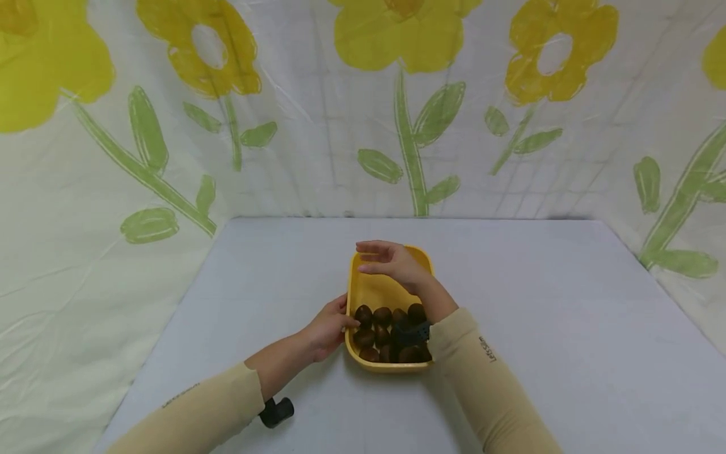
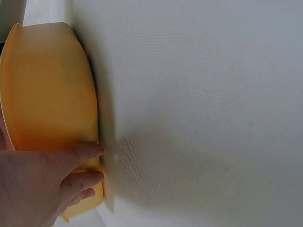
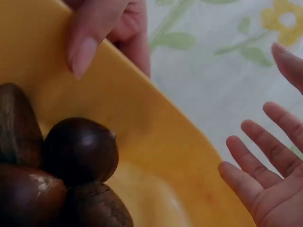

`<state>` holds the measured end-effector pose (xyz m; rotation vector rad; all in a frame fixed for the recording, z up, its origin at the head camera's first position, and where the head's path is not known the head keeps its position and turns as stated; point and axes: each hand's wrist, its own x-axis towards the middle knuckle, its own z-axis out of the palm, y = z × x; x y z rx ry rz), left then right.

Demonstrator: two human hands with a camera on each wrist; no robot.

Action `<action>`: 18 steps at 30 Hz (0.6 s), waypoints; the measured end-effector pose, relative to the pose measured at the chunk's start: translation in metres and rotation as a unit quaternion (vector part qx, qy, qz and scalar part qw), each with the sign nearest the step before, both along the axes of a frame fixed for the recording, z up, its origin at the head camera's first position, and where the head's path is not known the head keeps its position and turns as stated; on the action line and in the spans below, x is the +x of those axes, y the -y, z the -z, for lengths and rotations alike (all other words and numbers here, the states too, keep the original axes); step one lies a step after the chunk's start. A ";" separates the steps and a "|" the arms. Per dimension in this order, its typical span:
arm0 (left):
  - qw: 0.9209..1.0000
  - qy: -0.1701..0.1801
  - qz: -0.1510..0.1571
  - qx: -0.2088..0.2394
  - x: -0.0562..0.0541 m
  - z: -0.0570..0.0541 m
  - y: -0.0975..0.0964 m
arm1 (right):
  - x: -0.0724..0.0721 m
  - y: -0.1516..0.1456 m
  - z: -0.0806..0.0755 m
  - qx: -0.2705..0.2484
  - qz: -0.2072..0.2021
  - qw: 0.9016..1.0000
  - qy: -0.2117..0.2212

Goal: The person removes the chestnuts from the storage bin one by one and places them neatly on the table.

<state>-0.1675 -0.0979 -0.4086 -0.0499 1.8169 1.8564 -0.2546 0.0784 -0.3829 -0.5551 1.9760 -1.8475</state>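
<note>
A yellow plastic tray [image 1: 374,291] stands on the table, with several glossy dark brown chestnuts [image 1: 382,316] gathered at its near end. My left hand [image 1: 326,331] grips the tray's left rim. Its thumb hooks over the edge inside, beside the chestnuts, and the fingers lie along the outer wall [image 2: 52,90], reaching down close to the tabletop. Over the far half of the tray is my right hand [image 1: 397,261], fingers extended and slightly spread, holding nothing. In the right wrist view its palm faces the camera, and one chestnut [image 3: 80,150] lies below the left thumb [image 3: 87,49].
The white tabletop [image 1: 272,271] extends on both sides of the tray. Behind it hangs a pale curtain [image 1: 306,145] printed with yellow flowers. A black wrist device [image 1: 276,413] hangs below my left forearm, and another [image 1: 411,334] overlaps the chestnuts.
</note>
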 end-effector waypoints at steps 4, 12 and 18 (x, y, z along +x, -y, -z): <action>1.000 0.000 -0.001 0.004 0.000 0.001 0.000 | -0.001 0.003 0.009 0.060 -0.005 0.998 -0.011; 1.000 0.003 0.003 0.007 -0.002 0.002 0.000 | -0.001 0.007 0.019 0.186 -0.056 0.980 -0.038; 1.000 0.002 0.004 0.016 -0.001 0.001 0.000 | 0.001 0.007 0.024 0.216 -0.093 0.971 -0.032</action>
